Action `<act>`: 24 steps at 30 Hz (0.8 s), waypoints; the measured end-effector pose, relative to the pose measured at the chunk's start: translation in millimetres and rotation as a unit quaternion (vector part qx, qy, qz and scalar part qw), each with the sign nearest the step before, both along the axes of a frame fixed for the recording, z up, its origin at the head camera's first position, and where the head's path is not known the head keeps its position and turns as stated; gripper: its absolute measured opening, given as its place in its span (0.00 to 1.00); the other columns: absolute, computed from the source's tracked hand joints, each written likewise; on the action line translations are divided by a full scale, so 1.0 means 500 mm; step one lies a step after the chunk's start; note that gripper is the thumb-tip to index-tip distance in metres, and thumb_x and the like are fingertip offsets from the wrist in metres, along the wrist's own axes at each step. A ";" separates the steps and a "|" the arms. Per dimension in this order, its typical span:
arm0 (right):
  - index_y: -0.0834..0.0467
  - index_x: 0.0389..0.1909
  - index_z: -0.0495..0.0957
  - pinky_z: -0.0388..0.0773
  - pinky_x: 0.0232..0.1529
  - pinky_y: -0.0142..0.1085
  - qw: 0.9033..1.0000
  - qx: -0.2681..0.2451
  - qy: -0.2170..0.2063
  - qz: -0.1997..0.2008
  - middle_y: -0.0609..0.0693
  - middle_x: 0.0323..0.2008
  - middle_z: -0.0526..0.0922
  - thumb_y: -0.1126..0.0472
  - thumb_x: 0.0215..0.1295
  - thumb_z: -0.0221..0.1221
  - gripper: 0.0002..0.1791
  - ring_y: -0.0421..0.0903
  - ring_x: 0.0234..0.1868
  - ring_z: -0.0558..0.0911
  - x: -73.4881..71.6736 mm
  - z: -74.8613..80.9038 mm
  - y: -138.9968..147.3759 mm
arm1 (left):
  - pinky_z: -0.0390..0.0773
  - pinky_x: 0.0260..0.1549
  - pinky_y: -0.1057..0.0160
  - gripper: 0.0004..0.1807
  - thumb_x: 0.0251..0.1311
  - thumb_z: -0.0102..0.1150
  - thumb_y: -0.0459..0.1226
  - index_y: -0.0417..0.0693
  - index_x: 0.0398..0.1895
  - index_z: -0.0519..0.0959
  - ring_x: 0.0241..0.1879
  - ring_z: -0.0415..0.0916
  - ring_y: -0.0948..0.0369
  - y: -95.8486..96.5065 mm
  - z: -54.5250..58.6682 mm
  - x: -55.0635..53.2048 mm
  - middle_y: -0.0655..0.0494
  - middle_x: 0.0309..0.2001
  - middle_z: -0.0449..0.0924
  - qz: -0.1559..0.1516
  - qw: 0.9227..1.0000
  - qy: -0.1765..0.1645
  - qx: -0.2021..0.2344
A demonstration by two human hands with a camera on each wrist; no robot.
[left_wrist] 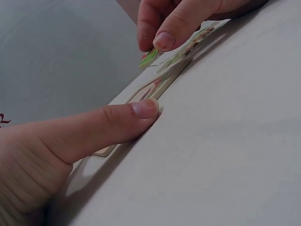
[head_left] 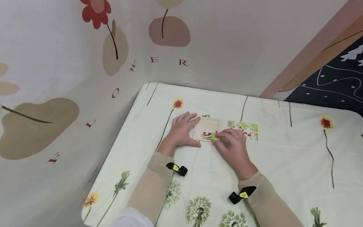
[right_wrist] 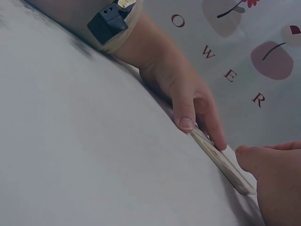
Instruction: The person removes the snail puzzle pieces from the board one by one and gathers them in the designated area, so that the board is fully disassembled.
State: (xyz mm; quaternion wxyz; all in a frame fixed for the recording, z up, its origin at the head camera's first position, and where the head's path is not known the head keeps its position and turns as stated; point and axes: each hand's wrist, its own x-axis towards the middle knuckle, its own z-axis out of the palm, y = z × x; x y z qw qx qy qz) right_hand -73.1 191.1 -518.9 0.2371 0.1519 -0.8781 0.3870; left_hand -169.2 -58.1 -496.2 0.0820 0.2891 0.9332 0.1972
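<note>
A small light wooden puzzle board (head_left: 204,125) with a raised frame lies on the table, a few colourful pieces (head_left: 206,134) in its lower part. My left hand (head_left: 182,129) holds the board at its left side, the thumb (left_wrist: 146,109) against the near edge and the fingers toward the far corner. Between thumb and index finger my right hand (head_left: 233,143) pinches a green and red puzzle piece (left_wrist: 148,58), tilted just above the board's lower right part. In the right wrist view the right hand (right_wrist: 282,181) hides this piece.
Loose puzzle pieces (head_left: 253,127) lie right of the board, partly behind the right hand. A small dark greenish object (head_left: 206,115) sits at the board's far edge. A flower-print cloth (head_left: 286,151) covers the table, and a printed wall hanging (head_left: 215,53) stands behind it.
</note>
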 end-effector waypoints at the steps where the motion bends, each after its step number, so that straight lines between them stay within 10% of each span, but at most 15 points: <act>1: 0.57 0.43 0.91 0.63 0.56 0.56 1.000 0.001 -0.002 -0.002 0.53 0.47 0.86 0.62 0.56 0.81 0.14 0.57 0.50 0.76 0.001 0.000 0.002 | 0.48 0.76 0.40 0.67 0.39 0.83 0.68 0.57 0.84 0.64 0.84 0.42 0.50 0.000 0.000 0.000 0.57 0.84 0.55 0.000 1.000 0.000 0.000; 24: 0.59 0.42 0.91 0.62 0.51 0.56 0.999 0.006 -0.003 -0.032 0.57 0.47 0.87 0.65 0.53 0.82 0.15 0.60 0.51 0.76 0.025 0.001 0.054 | 0.49 0.75 0.39 0.66 0.39 0.83 0.68 0.58 0.84 0.64 0.84 0.42 0.50 0.001 -0.002 0.000 0.58 0.84 0.56 0.006 1.000 -0.001 0.003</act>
